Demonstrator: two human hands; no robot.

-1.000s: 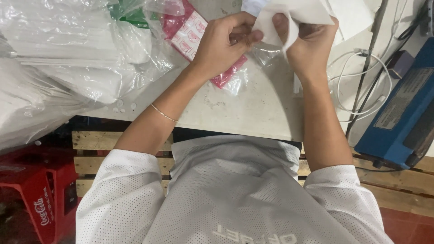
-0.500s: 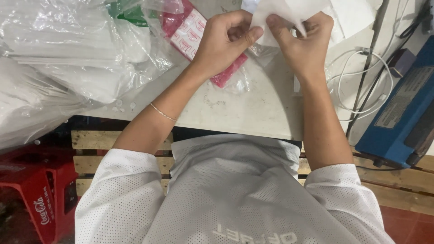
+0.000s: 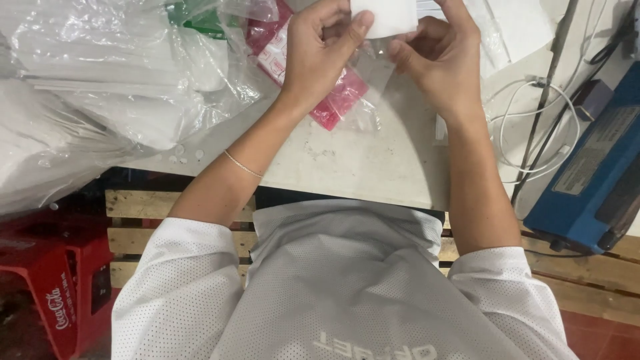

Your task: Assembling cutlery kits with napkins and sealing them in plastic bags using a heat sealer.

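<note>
Left hand raised at the far edge of the counter, grip clenched on a folded white piece, thumb pressed against its lower left corner, fingers curled behind. Right hand just beside it, to the right, thumb and forefinger pinched near the lower edge of the same white piece and on a thin clear plastic film hanging between the two grips; whether pinching the film, the piece or both, cannot tell. White piece held up off the counter, between and slightly above both grips, its top cut off by the frame edge.

Directly under the left grip, lying on the counter: a red and white printed packet inside clear wrapping. Further left of that grip: a heap of clear plastic bags holding white sheets, with a scrap of green showing through. Right of the right grip: white cables looped on the counter, and beyond them a blue machine at the counter's edge. Well below and left of the grips, on the floor: a red crate. Thin bracelet on the left wrist.
</note>
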